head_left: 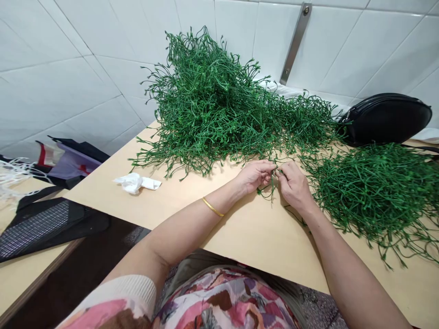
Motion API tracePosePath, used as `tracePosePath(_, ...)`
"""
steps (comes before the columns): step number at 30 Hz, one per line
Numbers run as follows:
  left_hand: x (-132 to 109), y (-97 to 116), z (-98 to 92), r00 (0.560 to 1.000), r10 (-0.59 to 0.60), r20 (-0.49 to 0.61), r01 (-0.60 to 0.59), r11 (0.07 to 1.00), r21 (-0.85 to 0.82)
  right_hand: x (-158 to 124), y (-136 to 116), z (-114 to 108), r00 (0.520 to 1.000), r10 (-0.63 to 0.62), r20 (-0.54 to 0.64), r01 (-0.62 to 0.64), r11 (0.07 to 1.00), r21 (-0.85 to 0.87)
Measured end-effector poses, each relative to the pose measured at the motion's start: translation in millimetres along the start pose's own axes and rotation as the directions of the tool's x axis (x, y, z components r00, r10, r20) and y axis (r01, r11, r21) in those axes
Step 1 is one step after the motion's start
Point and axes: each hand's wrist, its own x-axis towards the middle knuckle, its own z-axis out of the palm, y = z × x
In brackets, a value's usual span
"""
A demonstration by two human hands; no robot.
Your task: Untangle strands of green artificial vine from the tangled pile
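Observation:
Thin green artificial stems run between my two hands near the middle of the wooden table. My left hand [258,177] pinches some of the green stems [272,188], and their loose ends hang below its fingertips. Close beside it, my right hand [293,183] has its fingers curled round the same stems. Just behind the hands rises a large pile of green stems [212,105] against the tiled wall. To the right of my right forearm lies a second, lower pile of green stems [373,187].
A crumpled white tissue [133,183] lies left on the table [178,201]. A black bag [387,119] stands at the back right, by the tiled wall. Dark bags [44,224] and white strings [20,176] are on another surface at far left.

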Motion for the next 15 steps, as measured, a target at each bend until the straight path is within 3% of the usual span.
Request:
tracePosePath(6,4.3,-2.4,8.5,0.986,0.023,-0.167,-0.019,1.000,0.025,-0.9,-12.3,-7.7,0.985,-0.145,0.099,0.157,0.978,-0.134)
tracePosePath(11,15.9,4.0,1.8,0.949,0.048,-0.313,-0.077,0.994,-0.082,-5.7,-43.6,-23.9,0.939,-0.280,0.198,0.248,0.954,0.170)
tracePosePath(13,14.4,5.6,-0.2,0.963,0.045,-0.265,-0.060,0.997,-0.047,-6.6,-47.1,-29.3,0.959,-0.242,0.146,0.201,0.947,0.251)
tracePosePath(15,9.9,5.1,-0.1,0.982,0.044,-0.183,-0.041,0.999,0.019,-6.5,-40.9,-33.0,0.995,-0.095,0.044,0.079,0.957,0.280)
